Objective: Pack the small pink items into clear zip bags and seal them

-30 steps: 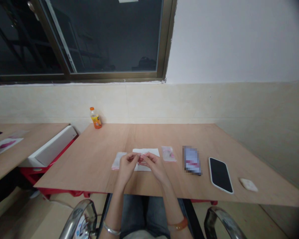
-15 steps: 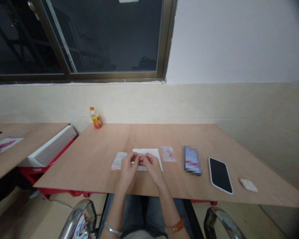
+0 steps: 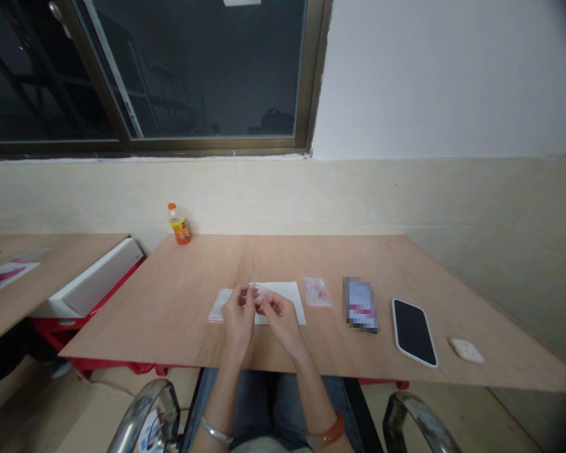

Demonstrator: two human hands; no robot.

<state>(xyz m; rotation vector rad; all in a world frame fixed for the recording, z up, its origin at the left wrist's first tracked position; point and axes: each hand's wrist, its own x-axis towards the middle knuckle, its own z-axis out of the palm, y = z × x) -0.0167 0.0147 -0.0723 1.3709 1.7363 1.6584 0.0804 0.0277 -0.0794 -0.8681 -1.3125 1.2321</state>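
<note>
Between my two hands, over a white sheet of paper (image 3: 290, 302), is a small clear plastic bag (image 3: 261, 293). My left hand (image 3: 238, 318) pinches its left side, fingers closed. On the other side my right hand (image 3: 283, 324) is closed on it with thumb and fingers. What the bag contains is too small to make out. Partly behind my left hand lies a stack of clear zip bags (image 3: 219, 305) with a pinkish edge. Right of the paper rests another clear bag (image 3: 317, 292) with small pink pieces in it.
A blurred-out phone-like item (image 3: 361, 304), a dark-screened phone (image 3: 414, 332) and a white case (image 3: 466, 350) lie to the right on the table (image 3: 311, 358). An orange drink bottle (image 3: 179, 224) stands at the back left. Another table (image 3: 70, 251) is at left.
My hands have moved slightly apart and turned, so the clear bag now shows between them. The view has shifted a little.
</note>
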